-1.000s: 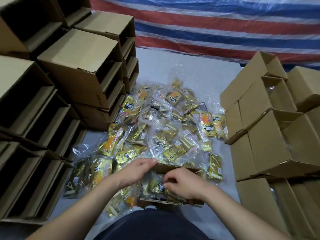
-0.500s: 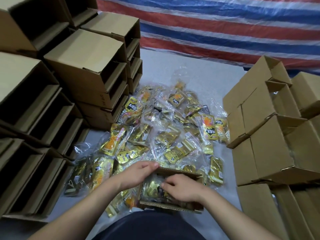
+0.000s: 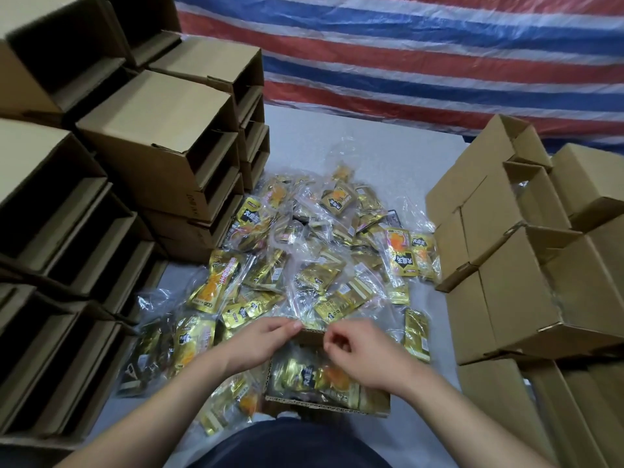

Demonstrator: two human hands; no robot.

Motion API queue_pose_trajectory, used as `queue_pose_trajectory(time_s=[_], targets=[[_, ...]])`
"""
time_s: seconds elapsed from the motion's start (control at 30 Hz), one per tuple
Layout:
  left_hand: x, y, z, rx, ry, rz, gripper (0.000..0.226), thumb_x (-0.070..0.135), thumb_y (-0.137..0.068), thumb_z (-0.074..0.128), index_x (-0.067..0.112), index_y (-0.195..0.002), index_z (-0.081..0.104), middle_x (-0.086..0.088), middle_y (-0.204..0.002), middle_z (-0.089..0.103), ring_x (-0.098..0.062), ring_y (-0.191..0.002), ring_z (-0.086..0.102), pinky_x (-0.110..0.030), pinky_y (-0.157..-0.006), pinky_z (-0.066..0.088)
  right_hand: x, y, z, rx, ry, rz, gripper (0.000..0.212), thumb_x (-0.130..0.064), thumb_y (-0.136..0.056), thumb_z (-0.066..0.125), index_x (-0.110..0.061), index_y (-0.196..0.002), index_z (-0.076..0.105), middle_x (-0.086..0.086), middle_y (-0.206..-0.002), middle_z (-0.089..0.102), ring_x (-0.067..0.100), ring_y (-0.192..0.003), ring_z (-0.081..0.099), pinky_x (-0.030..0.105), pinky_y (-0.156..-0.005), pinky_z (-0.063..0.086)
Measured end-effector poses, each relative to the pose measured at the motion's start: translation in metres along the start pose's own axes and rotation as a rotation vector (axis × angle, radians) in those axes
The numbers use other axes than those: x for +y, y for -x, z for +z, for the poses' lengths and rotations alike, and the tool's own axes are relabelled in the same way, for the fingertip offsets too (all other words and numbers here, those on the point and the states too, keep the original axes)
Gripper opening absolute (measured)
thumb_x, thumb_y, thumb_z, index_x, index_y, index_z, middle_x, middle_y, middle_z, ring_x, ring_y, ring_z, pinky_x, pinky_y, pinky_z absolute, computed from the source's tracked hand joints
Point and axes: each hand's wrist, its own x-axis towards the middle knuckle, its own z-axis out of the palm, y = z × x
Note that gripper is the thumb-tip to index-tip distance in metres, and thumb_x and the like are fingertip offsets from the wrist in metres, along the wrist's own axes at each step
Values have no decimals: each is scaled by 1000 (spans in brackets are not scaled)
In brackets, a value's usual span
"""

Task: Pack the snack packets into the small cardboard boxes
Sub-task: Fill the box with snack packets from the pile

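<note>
Snack packets [image 3: 320, 376] filled the small open cardboard box [image 3: 324, 405] just before the person's lap. Left hand [image 3: 260, 342] lay at the box's far rim, fingers fairly straight, touching the cardboard. Right hand [image 3: 364, 352] hovered above the box, fingers curled; whether it pinched anything could not be told. Loose packets [image 3: 317, 265] were heaped beyond, between empty boxes [image 3: 158, 157] and stacked boxes [image 3: 526, 265].

packet pile [image 3: 314, 265] lies between left box stacks [image 3: 135, 170] and right box stacks [image 3: 526, 265], behind the small box [image 3: 324, 405]
</note>
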Motion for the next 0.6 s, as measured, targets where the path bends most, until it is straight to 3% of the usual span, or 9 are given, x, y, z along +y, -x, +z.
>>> queue_pose_trajectory(time_s=[0.07, 0.13, 0.17, 0.23, 0.3, 0.4, 0.47, 0.53, 0.6], targets=[[2, 0, 0, 3, 12, -19, 46, 58, -91, 46, 24, -102, 75, -3, -101, 74, -28, -101, 66, -46, -101, 47, 8, -1, -11, 111, 113, -43, 28, -33, -92, 61, -26, -119, 61, -15, -108, 58, 9, -99, 56, 31, -92, 49], [5, 1, 0, 10, -1, -32, 49, 61, -89, 46, 25, -104, 75, -1, -102, 74, -24, -102, 67, -44, -103, 46, 19, -6, -12, 80, 264, -41, 46, -38, -92, 62, -22, -134, 53, -7, -129, 54, 14, -118, 51, 35, -103, 42], [5, 1, 0, 13, -10, -34, 50, 62, -88, 45, 25, -104, 76, 0, -102, 74, -23, -102, 66, -42, -103, 46, 22, -9, -10, 35, 314, -24, 45, -40, -93, 61, -22, -134, 53, -5, -131, 56, 17, -120, 52, 36, -103, 43], [7, 3, 0, 15, -17, -39, 49, 62, -88, 45, 26, -102, 76, 1, -100, 74, -26, -103, 65, -40, -102, 46, 26, -13, -2, -68, 333, -1, 29, -38, -97, 57, -23, -121, 58, -1, -117, 64, 18, -106, 60, 35, -90, 49], [10, 6, 1, 5, -15, -58, 47, 61, -91, 44, 28, -103, 75, 4, -102, 73, -23, -104, 65, -39, -104, 45, 30, -13, 5, -84, 316, -1, 10, -33, -100, 51, -25, -101, 58, -1, -98, 66, 17, -86, 59, 31, -72, 46], [20, 10, 6, 61, 9, -91, 46, 62, -96, 39, 34, -123, 64, 20, -127, 59, -5, -118, 55, -33, -112, 36, 35, -4, 1, -30, 285, 6, 20, -33, -101, 50, -32, -81, 48, -10, -77, 55, 13, -73, 52, 25, -60, 35], [32, 14, 10, 135, 70, -82, 43, 65, -95, 36, 43, -127, 54, 31, -124, 46, 10, -114, 48, -20, -102, 37, 39, 6, -9, 30, 258, 44, 18, -35, -101, 50, -31, -84, 53, -12, -74, 52, 11, -70, 51, 23, -56, 32], [48, 18, 16, 187, 134, -49, 33, 65, -92, 36, 48, -115, 52, 36, -113, 49, 20, -97, 47, -8, -79, 36, 43, 19, -24, 109, 240, 101, 14, -36, -101, 51, -28, -92, 59, -9, -78, 55, 14, -72, 53, 29, -60, 39], [61, 20, 25, 226, 132, -17, 44, 66, -90, 38, 42, -124, 50, 29, -116, 52, 7, -104, 51, -14, -81, 36, 49, 32, -41, 196, 215, 170, 20, -34, -101, 51, -30, -81, 51, -8, -73, 52, 16, -69, 52, 31, -57, 38]])
